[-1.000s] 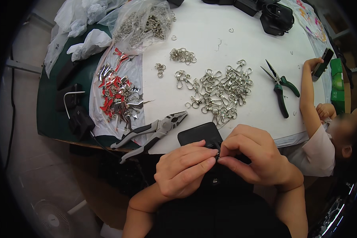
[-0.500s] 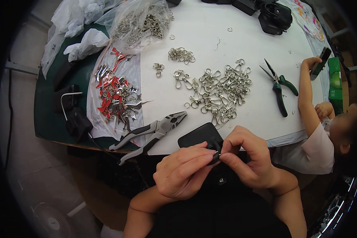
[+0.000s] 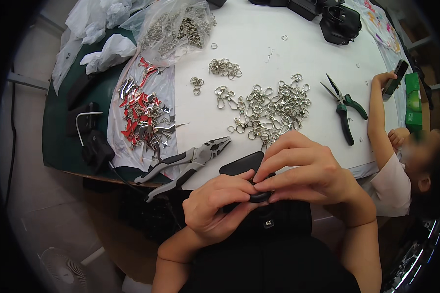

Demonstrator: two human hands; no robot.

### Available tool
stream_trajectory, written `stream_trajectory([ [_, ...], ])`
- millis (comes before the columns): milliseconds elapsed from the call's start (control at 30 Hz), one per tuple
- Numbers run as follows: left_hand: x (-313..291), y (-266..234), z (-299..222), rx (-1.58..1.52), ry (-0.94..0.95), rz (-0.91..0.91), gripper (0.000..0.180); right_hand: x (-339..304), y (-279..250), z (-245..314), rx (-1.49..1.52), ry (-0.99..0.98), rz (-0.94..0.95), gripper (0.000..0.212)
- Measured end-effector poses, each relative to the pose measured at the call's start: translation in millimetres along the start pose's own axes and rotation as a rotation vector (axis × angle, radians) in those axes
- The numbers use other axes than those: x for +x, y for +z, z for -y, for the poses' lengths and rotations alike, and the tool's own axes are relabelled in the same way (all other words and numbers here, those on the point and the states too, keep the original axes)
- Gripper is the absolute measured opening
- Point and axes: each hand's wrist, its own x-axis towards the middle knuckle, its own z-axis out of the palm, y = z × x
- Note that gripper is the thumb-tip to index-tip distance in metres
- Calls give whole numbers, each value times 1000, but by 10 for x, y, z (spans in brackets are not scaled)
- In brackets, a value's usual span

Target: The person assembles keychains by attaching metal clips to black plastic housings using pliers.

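A small black bag (image 3: 242, 164) with a smooth flat flap is at the table's front edge, a silver snap showing below my fingers. My left hand (image 3: 219, 202) is closed on its rounded black edge, thumb beneath and fingers on top. My right hand (image 3: 305, 170) pinches the same part from the right, fingertips almost touching those of my left. What lies between the fingertips is hidden. Just beyond my hands is a pile of silver swivel clasps (image 3: 278, 105). Grey-and-black combination pliers (image 3: 195, 158) rest left of the bag, their jaws pointing away from me.
Long-nose pliers (image 3: 344, 105) with green-black handles lie to the right. Red and silver charms (image 3: 144, 115) cover a plastic sheet on the left, below a clear bag of rings (image 3: 173, 29). More black bags (image 3: 340, 24) stand far right. Another person's arm (image 3: 376, 112) reaches onto the table, holding a phone.
My right hand has shifted up and left over the black bag, with its fingers now more stretched across it. My left hand has moved slightly left. The pliers and clasps stay put.
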Motion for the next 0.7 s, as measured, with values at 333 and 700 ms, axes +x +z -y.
stream_trajectory([
  [333,33,-85,76,27,101,56,31,58,100,-252,378,2,30,25],
  [700,40,-98,-7,-29,-55,103,31,11,44,-54,262,115,-14,21],
])
